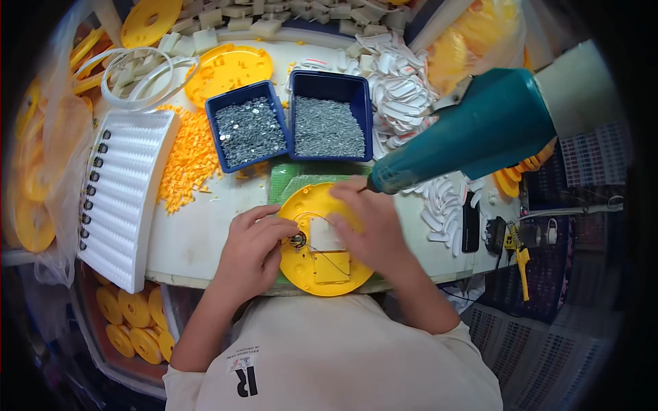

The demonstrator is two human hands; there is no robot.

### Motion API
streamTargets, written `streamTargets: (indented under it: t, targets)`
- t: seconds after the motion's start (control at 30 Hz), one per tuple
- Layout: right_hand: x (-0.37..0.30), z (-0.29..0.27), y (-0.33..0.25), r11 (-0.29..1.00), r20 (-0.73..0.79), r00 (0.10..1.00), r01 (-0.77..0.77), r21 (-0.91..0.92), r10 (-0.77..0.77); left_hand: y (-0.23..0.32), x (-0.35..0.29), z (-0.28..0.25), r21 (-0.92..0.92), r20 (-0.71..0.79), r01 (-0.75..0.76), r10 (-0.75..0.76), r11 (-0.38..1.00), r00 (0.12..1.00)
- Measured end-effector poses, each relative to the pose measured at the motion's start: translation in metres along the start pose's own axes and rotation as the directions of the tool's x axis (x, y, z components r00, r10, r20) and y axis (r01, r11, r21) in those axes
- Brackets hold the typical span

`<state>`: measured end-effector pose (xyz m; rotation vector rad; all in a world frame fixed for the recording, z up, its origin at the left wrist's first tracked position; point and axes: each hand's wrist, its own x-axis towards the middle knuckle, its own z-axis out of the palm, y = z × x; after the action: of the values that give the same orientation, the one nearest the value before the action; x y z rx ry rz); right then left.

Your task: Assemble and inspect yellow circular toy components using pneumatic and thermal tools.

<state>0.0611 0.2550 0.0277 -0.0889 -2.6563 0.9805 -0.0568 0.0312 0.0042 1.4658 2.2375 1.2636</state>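
A round yellow plastic housing (pixel 299 270) lies on a green mat (pixel 282 179) at the table's front edge. It carries a white box (pixel 325 234), a raised yellow rectangular cover (pixel 333 268) and thin dark wires. My left hand (pixel 255 255) is at the housing's left side, fingers closed around a small round black-and-metal part (pixel 297 240). My right hand (pixel 375 231) reaches over the upper right of the housing, thumb near the white box; motion smears its fingers. A teal power screwdriver (pixel 452 137) slants in from the right, its tip by my right fingers.
Two blue bins (pixel 296 152) of small metal parts stand behind the mat. Left are orange plastic pieces (pixel 185 161) and a white ridged foam tray (pixel 127 198) with black round parts. White curved pieces (pixel 404 103) are heaped right, near a black phone (pixel 471 222). Yellow discs (pixel 133 308) fill a crate lower left.
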Motion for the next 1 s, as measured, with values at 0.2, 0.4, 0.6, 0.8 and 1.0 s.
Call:
streamTargets:
  t: [0.2, 0.4, 0.6, 0.8, 1.0]
  targets:
    - [-0.005, -0.06, 0.077, 0.867, -0.186, 0.982, -0.068, -0.493, -0.028, -0.004, 0.005, 0.001, 0.01, 0.075, -0.004, 0.004, 1.0, 0.997]
    - [-0.025, -0.064, 0.102, 0.769, -0.053, 0.99, -0.132, -0.626, 0.127, -0.004, 0.004, 0.004, 0.019, 0.107, 0.033, -0.035, 0.999, 0.994]
    - [-0.025, -0.069, 0.097, 0.811, -0.133, 0.986, -0.162, -0.562, 0.105, 0.002, 0.007, 0.003, -0.003, 0.119, 0.069, -0.068, 0.998, 0.991]
    - [-0.022, -0.035, 0.022, 0.992, -0.013, 0.993, 0.119, -0.049, -0.12, -0.001, 0.004, 0.006, -0.032, 0.097, 0.065, -0.062, 0.997, 0.993]
    - [-0.027, -0.019, 0.013, 0.986, 0.164, 0.976, 0.156, -0.056, -0.145, -0.002, 0.003, 0.007, -0.046, 0.084, 0.062, -0.058, 0.997, 0.995]
